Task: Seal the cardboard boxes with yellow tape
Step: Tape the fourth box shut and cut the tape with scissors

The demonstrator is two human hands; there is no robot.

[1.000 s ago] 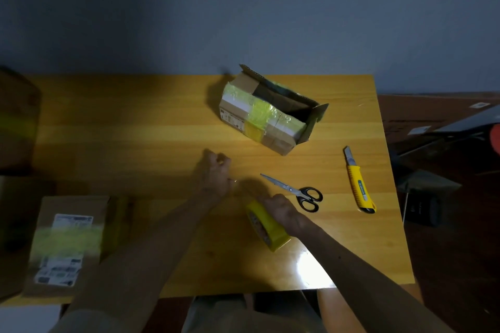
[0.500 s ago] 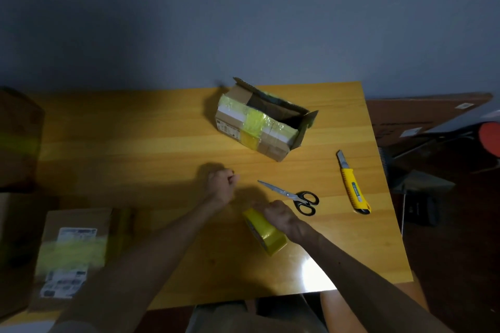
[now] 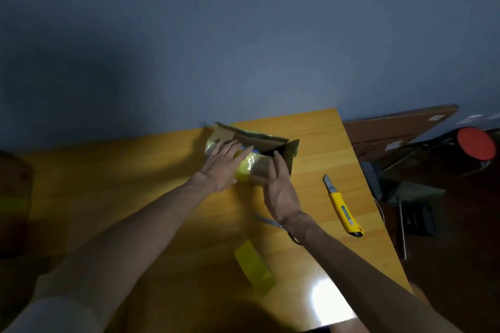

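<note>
A small cardboard box (image 3: 259, 140) with open flaps and yellow tape across its side lies near the far edge of the wooden table (image 3: 135, 184). My left hand (image 3: 220, 166) lies flat on the box's left part, fingers straight. My right hand (image 3: 280, 186) is open against the box's right end, fingers extended upward along it. The yellow tape roll (image 3: 254, 265) stands alone on the table near me, between my forearms.
A yellow utility knife (image 3: 343, 207) lies right of the box. Scissors (image 3: 267, 222) are mostly hidden under my right wrist. Dark boxes (image 3: 13, 197) stand at the left edge. A red round object (image 3: 476, 143) and clutter sit beyond the table's right side.
My right hand let go of the tape roll, which now rests on the table. Both hands reached forward to the open box. The camera tilted and swung upward.
</note>
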